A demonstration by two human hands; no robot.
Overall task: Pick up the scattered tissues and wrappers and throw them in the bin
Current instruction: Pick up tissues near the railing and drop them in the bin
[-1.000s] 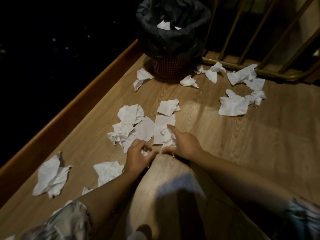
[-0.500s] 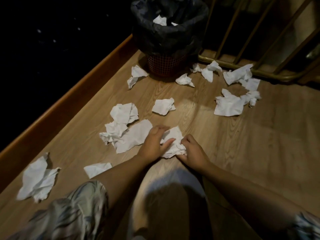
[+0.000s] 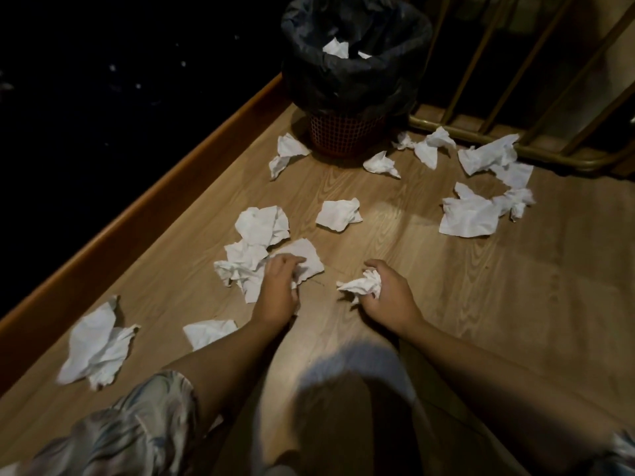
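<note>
Several crumpled white tissues lie scattered on the wooden floor [image 3: 446,304]. My right hand [image 3: 388,297] is closed around a scrunched tissue [image 3: 364,285] just above the floor. My left hand [image 3: 280,286] presses down on a flat tissue [image 3: 305,257] at the edge of a pile of tissues [image 3: 254,242], its fingers curled into the paper. The bin [image 3: 354,73], a red mesh basket lined with a black bag, stands at the far end with a tissue [image 3: 336,48] inside. More tissues lie around its base [image 3: 287,154] and at the right [image 3: 469,216].
A raised wooden border [image 3: 137,214] runs along the left, with darkness beyond it. A brass-coloured railing [image 3: 515,97] closes the far right corner. Two tissues lie near left [image 3: 96,348], [image 3: 209,333]. My knee [image 3: 343,407] and patterned sleeves fill the bottom.
My hands have parted: the right has scrunched up the tissue both were touching and lifted it rightward, while the left has moved left onto the flat tissue by the pile.
</note>
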